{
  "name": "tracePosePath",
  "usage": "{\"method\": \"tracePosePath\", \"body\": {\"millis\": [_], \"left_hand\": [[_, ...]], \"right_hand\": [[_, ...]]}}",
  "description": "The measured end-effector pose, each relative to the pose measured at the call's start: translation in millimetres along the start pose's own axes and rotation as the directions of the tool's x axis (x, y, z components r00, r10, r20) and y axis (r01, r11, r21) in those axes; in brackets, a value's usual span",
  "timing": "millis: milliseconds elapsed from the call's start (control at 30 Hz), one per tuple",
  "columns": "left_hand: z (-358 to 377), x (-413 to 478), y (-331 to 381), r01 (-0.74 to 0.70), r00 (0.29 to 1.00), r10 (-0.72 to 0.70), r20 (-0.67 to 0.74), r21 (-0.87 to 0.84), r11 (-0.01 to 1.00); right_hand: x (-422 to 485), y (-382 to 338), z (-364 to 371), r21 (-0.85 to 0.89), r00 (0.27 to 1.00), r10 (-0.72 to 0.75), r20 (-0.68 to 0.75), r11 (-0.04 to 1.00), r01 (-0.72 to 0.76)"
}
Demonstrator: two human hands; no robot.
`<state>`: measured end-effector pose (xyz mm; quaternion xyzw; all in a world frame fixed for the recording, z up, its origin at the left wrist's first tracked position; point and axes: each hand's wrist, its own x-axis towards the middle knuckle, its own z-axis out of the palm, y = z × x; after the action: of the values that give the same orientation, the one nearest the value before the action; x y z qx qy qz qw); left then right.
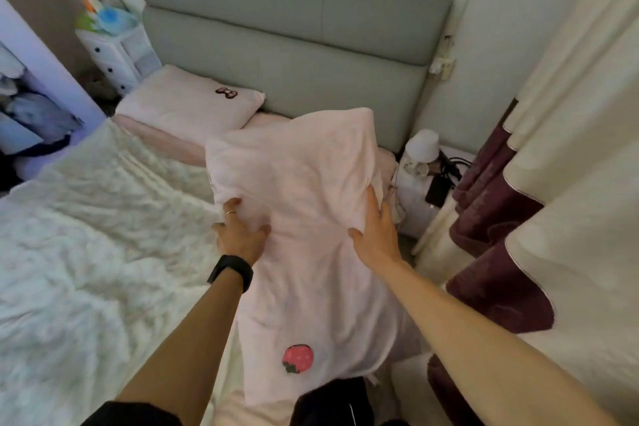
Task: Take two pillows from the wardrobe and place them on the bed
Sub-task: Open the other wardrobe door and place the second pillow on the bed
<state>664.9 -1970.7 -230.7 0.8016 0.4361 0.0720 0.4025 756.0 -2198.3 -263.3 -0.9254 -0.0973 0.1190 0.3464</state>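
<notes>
A long pale pink pillow (304, 218) with a strawberry patch near its lower end hangs lengthwise over the right side of the bed (86, 235). My left hand (238, 235) grips its left edge and my right hand (375, 235) grips its right edge, both about halfway up. A second pink pillow (188, 102) with a small bow mark lies flat at the head of the bed on the left, against the grey headboard (294, 34).
A rumpled white quilt covers the bed's left part. A white drawer unit (117, 55) with bottles stands left of the headboard. A white lamp (420, 149) and cables sit on the right nightstand. Cream and maroon curtains (553, 183) hang close on the right.
</notes>
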Motion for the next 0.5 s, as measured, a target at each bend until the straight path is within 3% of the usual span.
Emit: {"method": "tracePosePath", "body": {"millis": [300,500], "left_hand": [[71.9,122.8,81.6,-0.013,1.0,0.013,-0.004,-0.03,0.999],[116.4,205.5,116.4,0.062,0.998,-0.062,-0.004,-0.074,0.995]], "right_hand": [[163.4,9.3,-18.5,0.02,1.0,0.002,0.015,1.0,-0.002],[268.1,5.4,-13.6,-0.008,0.999,-0.004,0.037,1.0,0.004]]}}
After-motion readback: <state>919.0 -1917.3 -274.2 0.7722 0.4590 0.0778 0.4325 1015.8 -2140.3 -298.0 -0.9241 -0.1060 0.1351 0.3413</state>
